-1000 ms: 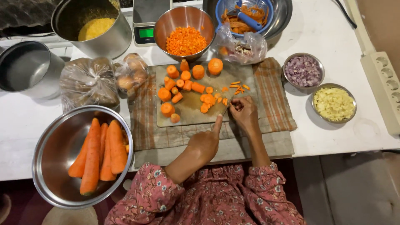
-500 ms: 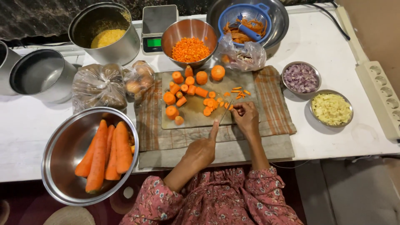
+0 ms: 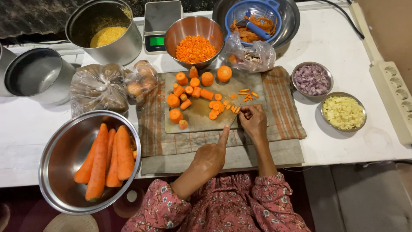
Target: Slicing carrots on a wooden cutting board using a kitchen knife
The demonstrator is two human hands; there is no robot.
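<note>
My left hand is closed around a knife handle at the near edge of the wooden cutting board, index finger stretched forward along the thin knife blade. My right hand presses its fingertips down on a small carrot piece at the blade's tip. Thick carrot chunks lie over the board's left and far parts. Thin carrot sticks lie just beyond my right hand.
A checked cloth lies under the board. A steel bowl at near left holds whole carrots. Behind are a bowl of diced carrot, a scale, a pot, bagged vegetables and a blue colander. Onion bowl, pale shreds bowl and power strip sit right.
The view has shifted slightly. Both hands stay at the board's near right part, the knife working on the small carrot piece.
</note>
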